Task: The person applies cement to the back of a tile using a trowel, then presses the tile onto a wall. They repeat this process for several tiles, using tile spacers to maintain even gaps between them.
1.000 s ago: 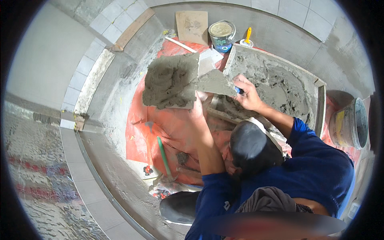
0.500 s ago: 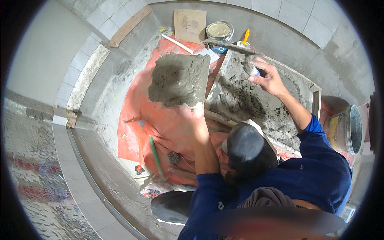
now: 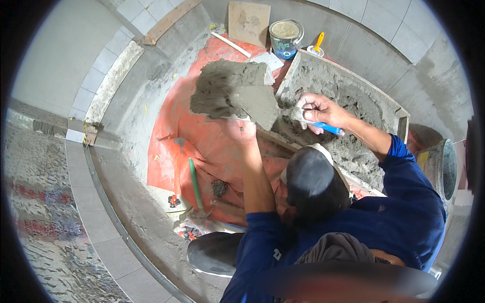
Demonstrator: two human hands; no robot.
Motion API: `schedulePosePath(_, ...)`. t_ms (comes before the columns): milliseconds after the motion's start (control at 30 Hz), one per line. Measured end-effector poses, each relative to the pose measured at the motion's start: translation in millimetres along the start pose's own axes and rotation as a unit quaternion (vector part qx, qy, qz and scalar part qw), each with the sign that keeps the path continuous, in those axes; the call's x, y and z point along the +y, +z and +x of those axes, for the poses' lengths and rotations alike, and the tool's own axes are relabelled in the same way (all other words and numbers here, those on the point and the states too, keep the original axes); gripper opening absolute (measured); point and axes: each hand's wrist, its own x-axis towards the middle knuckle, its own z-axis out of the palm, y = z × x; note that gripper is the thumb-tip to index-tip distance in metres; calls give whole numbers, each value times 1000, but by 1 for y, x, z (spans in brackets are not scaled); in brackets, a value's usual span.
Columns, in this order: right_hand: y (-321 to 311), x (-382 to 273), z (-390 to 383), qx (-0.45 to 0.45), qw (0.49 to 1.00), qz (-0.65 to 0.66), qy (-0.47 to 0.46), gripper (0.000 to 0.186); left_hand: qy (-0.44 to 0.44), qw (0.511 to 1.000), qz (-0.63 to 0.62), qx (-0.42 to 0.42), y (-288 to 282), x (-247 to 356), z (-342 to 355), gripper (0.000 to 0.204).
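My left hand is closed on the near edge of a flat square tile and holds it level. Wet grey mortar covers its top thickly, and only slivers of pale edge show. In my right hand is a trowel with a blue handle. Its mortar-smeared blade lies flat over the right part of the mortar on the tile. Beneath and beyond my right hand is a shallow mixing trough with more grey mortar. My left fingers are partly hidden under the tile.
Red sheeting covers the floor, with a green-handled tool and a white strip. At the back stand a bucket, a yellow-handled brush and a board. Another bucket is at the right. My knee is beside the trough.
My right hand has come down and left, bringing the trowel blade from above the trough onto the mortar on the tile. The mortar there is now smoothed on the right.
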Motion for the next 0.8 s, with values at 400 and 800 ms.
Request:
schedulePosePath(400,-78,43,-143,276,875,-283,279,22,-47,996,58,43,9,16,-21,60)
schedulePosePath(800,-91,80,-210,286,725,-394,487,28,-64,995,9,70,8,59,-64,58)
